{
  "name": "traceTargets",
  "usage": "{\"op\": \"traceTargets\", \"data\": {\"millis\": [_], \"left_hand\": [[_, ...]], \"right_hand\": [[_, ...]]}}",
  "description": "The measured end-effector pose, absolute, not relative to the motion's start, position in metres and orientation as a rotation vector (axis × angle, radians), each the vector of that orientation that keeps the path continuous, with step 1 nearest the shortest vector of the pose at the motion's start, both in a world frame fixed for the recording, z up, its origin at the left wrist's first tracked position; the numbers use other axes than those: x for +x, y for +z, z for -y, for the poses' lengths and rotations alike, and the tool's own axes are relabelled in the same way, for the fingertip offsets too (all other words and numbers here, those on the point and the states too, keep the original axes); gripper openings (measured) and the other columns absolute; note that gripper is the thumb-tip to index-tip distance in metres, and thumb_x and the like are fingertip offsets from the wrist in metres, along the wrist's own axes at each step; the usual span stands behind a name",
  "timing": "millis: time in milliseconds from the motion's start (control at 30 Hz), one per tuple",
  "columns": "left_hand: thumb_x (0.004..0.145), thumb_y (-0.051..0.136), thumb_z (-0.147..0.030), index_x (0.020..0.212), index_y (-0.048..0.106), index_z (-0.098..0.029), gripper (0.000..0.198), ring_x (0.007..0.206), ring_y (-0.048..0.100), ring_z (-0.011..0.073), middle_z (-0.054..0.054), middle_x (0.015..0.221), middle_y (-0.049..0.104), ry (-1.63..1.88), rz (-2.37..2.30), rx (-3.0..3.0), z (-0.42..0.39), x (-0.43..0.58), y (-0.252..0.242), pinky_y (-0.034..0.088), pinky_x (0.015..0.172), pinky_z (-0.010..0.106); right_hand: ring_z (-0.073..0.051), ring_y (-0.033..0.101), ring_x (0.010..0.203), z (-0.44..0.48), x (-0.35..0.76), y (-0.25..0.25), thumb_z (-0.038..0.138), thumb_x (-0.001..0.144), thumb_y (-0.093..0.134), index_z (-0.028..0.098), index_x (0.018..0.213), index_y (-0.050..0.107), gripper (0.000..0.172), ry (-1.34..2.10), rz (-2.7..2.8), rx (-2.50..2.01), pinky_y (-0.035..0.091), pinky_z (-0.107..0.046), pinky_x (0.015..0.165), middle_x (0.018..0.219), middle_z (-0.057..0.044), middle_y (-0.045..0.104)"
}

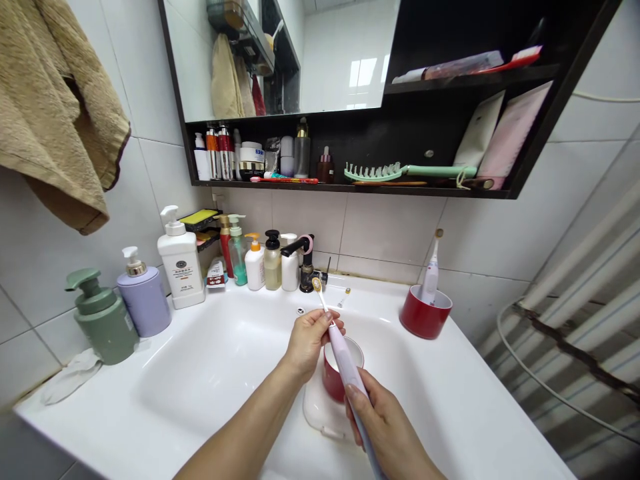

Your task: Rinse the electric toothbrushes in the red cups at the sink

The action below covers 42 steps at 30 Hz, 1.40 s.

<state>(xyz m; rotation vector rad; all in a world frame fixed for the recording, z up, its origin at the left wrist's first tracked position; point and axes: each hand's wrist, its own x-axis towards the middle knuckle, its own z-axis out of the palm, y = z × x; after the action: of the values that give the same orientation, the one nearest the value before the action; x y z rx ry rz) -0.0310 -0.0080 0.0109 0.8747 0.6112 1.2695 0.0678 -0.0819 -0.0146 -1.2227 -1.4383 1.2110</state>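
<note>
Head view: electric toothbrush [344,355] held two-handed over the sink [200,360].
Right hand [384,419] wraps the handle, apparently for support; left hand [309,343] pinches the neck, perhaps steadying it. A red cup [331,381] sits below; farther back, a second cup [423,321] props another toothbrush [431,283] nearly upright.

- A bathroom, apparently a home's
- Glossy white washbasin [210,360] with black metal faucet [306,267]
- Dark rectangular wall cabinet [400,143] with flat mirror [345,60]
- Beige cloth towel [60,100] by pale glossy wall tiles [390,233]
- Slim pale-lilac electric toothbrush [345,357]
</note>
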Motion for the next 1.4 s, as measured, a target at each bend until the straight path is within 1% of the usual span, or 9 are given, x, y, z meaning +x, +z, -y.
{"op": "traceTargets", "data": {"millis": [133,333,533,733,833,1000,1133,1267,1400], "left_hand": [[0.060,0.052,-0.025,0.066,0.051,-0.010,0.016,0.052,0.051,0.0092,0.002,0.054,0.054,1.260,-0.562,0.846,0.010,-0.031,0.012,0.039,0.061,0.025],[0.062,0.051,-0.025,0.066,0.049,-0.010,0.015,0.051,0.051,0.0088,0.001,0.051,0.052,1.285,-0.510,0.809,0.011,-0.029,0.013,0.039,0.060,0.025],[0.060,0.053,-0.026,0.066,0.049,-0.010,0.018,0.053,0.052,0.0098,0.002,0.053,0.054,1.263,-0.577,0.789,0.009,-0.029,0.011,0.040,0.063,0.026],[0.061,0.052,-0.027,0.066,0.050,-0.010,0.018,0.055,0.053,0.0098,0.002,0.055,0.054,1.270,-0.573,0.811,0.009,-0.027,0.008,0.039,0.063,0.025],[0.061,0.052,-0.027,0.066,0.049,-0.011,0.017,0.054,0.053,0.0092,0.001,0.056,0.054,1.275,-0.579,0.804,0.009,-0.026,0.007,0.039,0.062,0.024],[0.062,0.050,-0.028,0.066,0.049,-0.011,0.017,0.052,0.052,0.0089,0.000,0.053,0.053,1.259,-0.536,0.803,0.010,-0.026,0.009,0.039,0.060,0.023],[0.062,0.050,-0.028,0.067,0.049,-0.011,0.017,0.055,0.053,0.0100,0.001,0.055,0.054,1.261,-0.546,0.811,0.010,-0.026,0.010,0.038,0.062,0.025],[0.061,0.051,-0.028,0.071,0.051,-0.012,0.019,0.058,0.052,0.0100,0.001,0.059,0.054,1.298,-0.599,0.823,0.008,-0.027,0.007,0.038,0.064,0.025],[0.059,0.053,-0.028,0.067,0.052,-0.011,0.019,0.055,0.051,0.0086,0.000,0.056,0.053,1.314,-0.647,0.863,0.007,-0.027,0.006,0.038,0.062,0.023]], "right_hand": [[-0.003,0.032,0.033,0.083,0.067,-0.013,0.041,0.072,0.029,0.017,0.066,0.036,0.026,1.385,1.405,-1.137,0.026,-0.017,0.034,0.049,0.006,0.037],[-0.002,0.031,0.031,0.085,0.066,-0.009,0.042,0.072,0.027,0.017,0.067,0.035,0.026,1.530,1.300,-1.083,0.023,-0.017,0.032,0.050,0.006,0.038],[-0.003,0.031,0.032,0.082,0.066,-0.014,0.043,0.070,0.031,0.017,0.067,0.037,0.028,1.327,1.379,-1.168,0.026,-0.017,0.034,0.048,0.007,0.036],[-0.005,0.032,0.035,0.082,0.066,-0.014,0.043,0.069,0.031,0.015,0.077,0.041,0.031,1.199,1.424,-1.207,0.027,-0.019,0.035,0.046,0.007,0.033],[-0.005,0.032,0.035,0.081,0.066,-0.017,0.043,0.069,0.032,0.015,0.077,0.042,0.030,1.206,1.411,-1.212,0.027,-0.019,0.035,0.047,0.006,0.034],[-0.004,0.031,0.031,0.079,0.065,-0.021,0.045,0.069,0.029,0.015,0.076,0.041,0.033,1.340,1.332,-1.203,0.026,-0.019,0.033,0.047,0.006,0.037],[-0.006,0.034,0.037,0.080,0.066,-0.016,0.041,0.069,0.033,0.015,0.085,0.044,0.033,1.186,1.413,-1.244,0.029,-0.020,0.038,0.048,0.006,0.036],[-0.008,0.037,0.043,0.080,0.070,-0.014,0.038,0.068,0.037,0.018,0.096,0.042,0.034,1.022,1.472,-1.380,0.032,-0.021,0.043,0.053,0.003,0.041],[-0.011,0.042,0.048,0.079,0.072,-0.018,0.036,0.069,0.037,0.021,0.098,0.043,0.034,0.939,1.527,-1.393,0.034,-0.021,0.044,0.060,0.001,0.047]]}}
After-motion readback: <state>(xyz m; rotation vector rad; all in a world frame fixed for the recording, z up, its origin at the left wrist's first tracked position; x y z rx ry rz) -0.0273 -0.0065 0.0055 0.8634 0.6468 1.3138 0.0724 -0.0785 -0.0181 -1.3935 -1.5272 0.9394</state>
